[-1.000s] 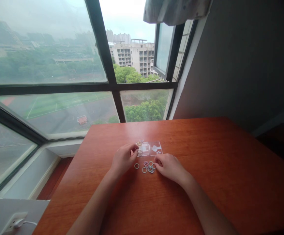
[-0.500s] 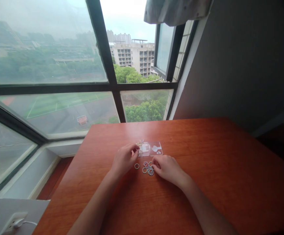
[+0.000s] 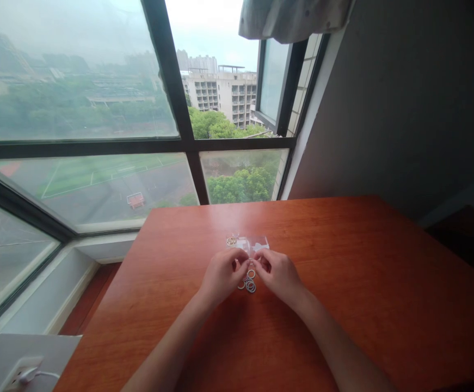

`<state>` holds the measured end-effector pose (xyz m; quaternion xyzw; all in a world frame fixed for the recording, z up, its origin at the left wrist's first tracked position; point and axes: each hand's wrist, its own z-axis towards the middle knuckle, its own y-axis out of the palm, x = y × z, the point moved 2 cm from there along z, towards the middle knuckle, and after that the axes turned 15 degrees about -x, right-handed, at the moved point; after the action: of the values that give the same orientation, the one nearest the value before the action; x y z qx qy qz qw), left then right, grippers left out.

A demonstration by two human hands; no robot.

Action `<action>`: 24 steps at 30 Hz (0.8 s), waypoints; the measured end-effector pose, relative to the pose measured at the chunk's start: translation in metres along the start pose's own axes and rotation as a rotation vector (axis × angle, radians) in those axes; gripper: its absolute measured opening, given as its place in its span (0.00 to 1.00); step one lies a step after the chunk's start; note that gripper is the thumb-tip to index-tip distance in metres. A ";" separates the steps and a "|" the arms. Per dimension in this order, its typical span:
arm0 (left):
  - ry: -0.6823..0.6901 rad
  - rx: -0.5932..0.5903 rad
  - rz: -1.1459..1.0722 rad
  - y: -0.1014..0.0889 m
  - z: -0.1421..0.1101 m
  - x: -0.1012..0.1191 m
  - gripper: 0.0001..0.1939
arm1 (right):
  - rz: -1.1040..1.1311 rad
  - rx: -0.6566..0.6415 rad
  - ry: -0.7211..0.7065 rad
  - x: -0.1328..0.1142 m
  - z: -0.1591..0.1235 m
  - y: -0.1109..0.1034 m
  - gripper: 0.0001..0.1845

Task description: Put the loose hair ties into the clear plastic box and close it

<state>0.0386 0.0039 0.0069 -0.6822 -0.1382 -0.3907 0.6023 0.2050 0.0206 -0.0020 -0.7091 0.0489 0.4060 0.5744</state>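
My left hand (image 3: 223, 276) and my right hand (image 3: 281, 276) meet above the wooden table, thumbs and fingertips pinched and almost touching. Something small and pale shows between the fingertips, too small to make out. Just below them lie several small pale grey-blue rings (image 3: 250, 286), some overlapping; my left hand hides part of the group. Behind the fingers stands a small clear plastic box (image 3: 242, 243) with its transparent lid (image 3: 262, 241) folded open to the right. Small gold-coloured pieces (image 3: 231, 240) sit at the box's left end.
The brown wooden table (image 3: 334, 245) runs up to a dark-framed window (image 3: 237, 145) at the back. A grey wall (image 3: 383, 109) rises on the right. At lower left, a white plug (image 3: 28, 375) sits in a wall socket.
My left hand has moved right and nearer from the box's left end. My right hand has risen slightly from the rings, and the fingertips now meet with something small between them.
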 end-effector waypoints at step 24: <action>-0.114 0.237 -0.025 -0.022 0.018 -0.040 0.11 | -0.035 -0.262 0.045 0.009 -0.001 -0.005 0.06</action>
<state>0.0044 0.0374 -0.0045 -0.6256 -0.2257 -0.3398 0.6650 0.2140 0.0247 -0.0039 -0.7876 -0.0039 0.3831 0.4827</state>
